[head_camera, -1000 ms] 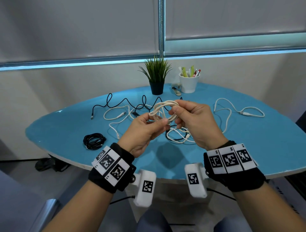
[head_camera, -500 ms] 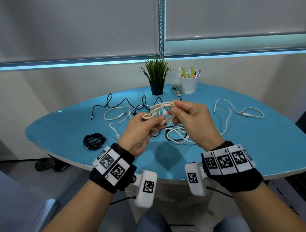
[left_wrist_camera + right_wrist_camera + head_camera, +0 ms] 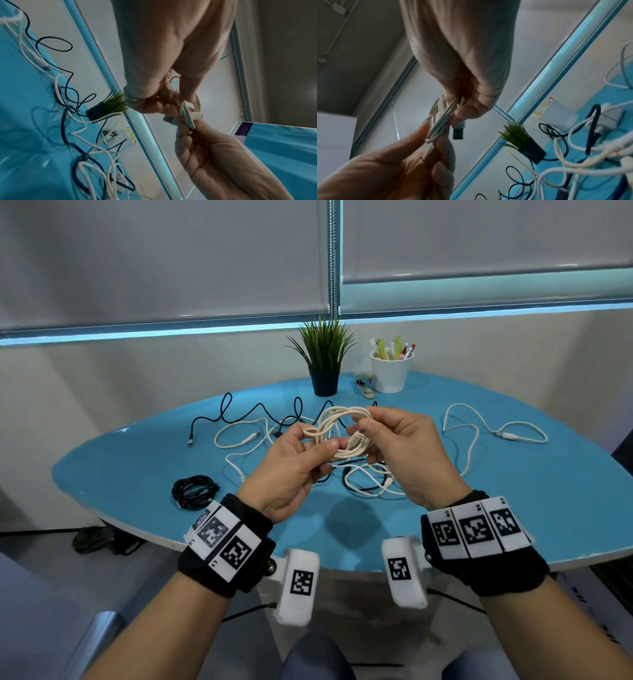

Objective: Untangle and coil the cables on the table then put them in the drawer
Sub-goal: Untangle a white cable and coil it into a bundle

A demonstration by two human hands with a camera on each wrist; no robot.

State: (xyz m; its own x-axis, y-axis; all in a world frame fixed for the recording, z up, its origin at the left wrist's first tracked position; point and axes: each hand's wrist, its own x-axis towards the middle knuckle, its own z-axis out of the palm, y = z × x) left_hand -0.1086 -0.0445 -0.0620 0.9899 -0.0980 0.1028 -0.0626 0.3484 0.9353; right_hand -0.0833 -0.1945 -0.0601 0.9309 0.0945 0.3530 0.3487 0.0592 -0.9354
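Both hands hold a coiled white cable in the air above the blue table. My left hand pinches the coil's near side between thumb and fingers. My right hand grips its right side, and a USB plug end sticks out between the thumbs. The left wrist view shows the bundled strands and the plug pinched between both hands. In the right wrist view the strands and the plug appear too. Under the hands lie tangled white cables and a loose black cable.
A coiled black cable lies at the table's front left. Another loose white cable is spread out on the right. At the back stand a potted plant and a white cup of pens.
Both hands have kept hold of the white coil and shifted slightly left. The right hand has turned a little, and the plug end now shows between the thumbs.
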